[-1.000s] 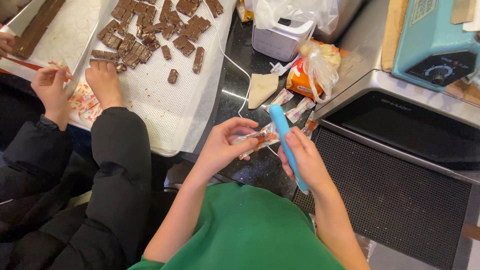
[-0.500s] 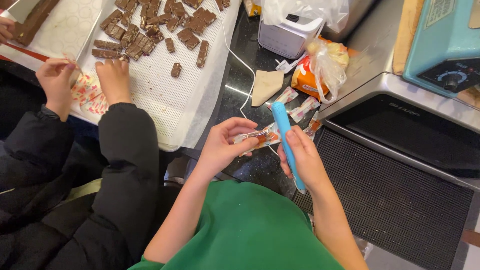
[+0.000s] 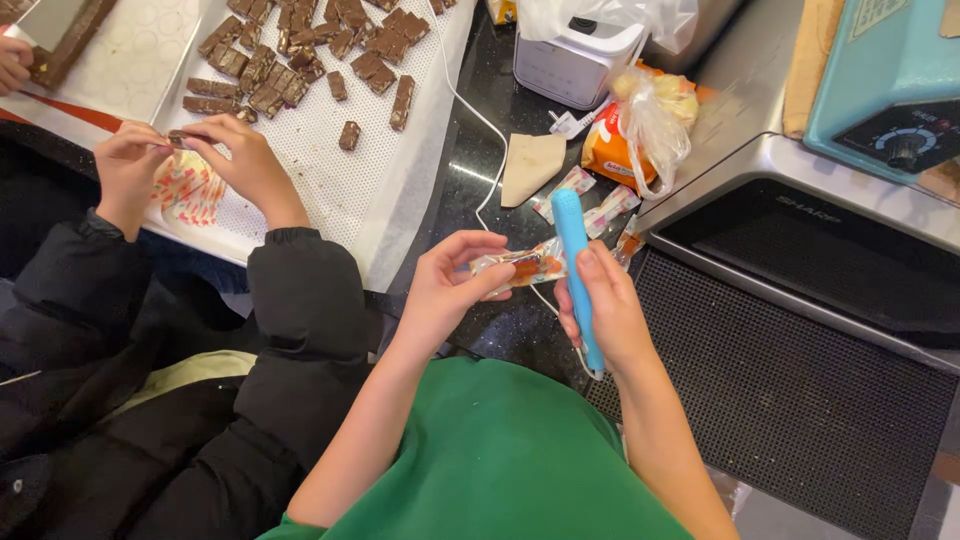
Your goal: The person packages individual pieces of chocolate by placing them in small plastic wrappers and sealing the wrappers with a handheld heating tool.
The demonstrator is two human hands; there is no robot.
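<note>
My left hand (image 3: 452, 288) pinches one end of a small wrapped candy (image 3: 522, 267) in clear and orange film. My right hand (image 3: 608, 312) grips a long light-blue handheld sealer (image 3: 574, 262), whose upper part presses against the wrapper's other end. A thin white cord (image 3: 482, 118) runs from the sealer's low end up across the black counter. A few more wrapped candies (image 3: 598, 210) lie just beyond my hands.
To my left a person in a black jacket (image 3: 150, 400) holds a brown bar over a stack of patterned wrappers (image 3: 190, 192). Brown bars (image 3: 300, 60) lie on a white mat. A white device (image 3: 575, 62), tied bag (image 3: 645, 125), teal machine (image 3: 890, 80) and black appliance (image 3: 820, 330) stand right.
My hands stay together on the candy and sealer, almost unmoved. The other person's hands have come together and lifted a bar above the wrappers.
</note>
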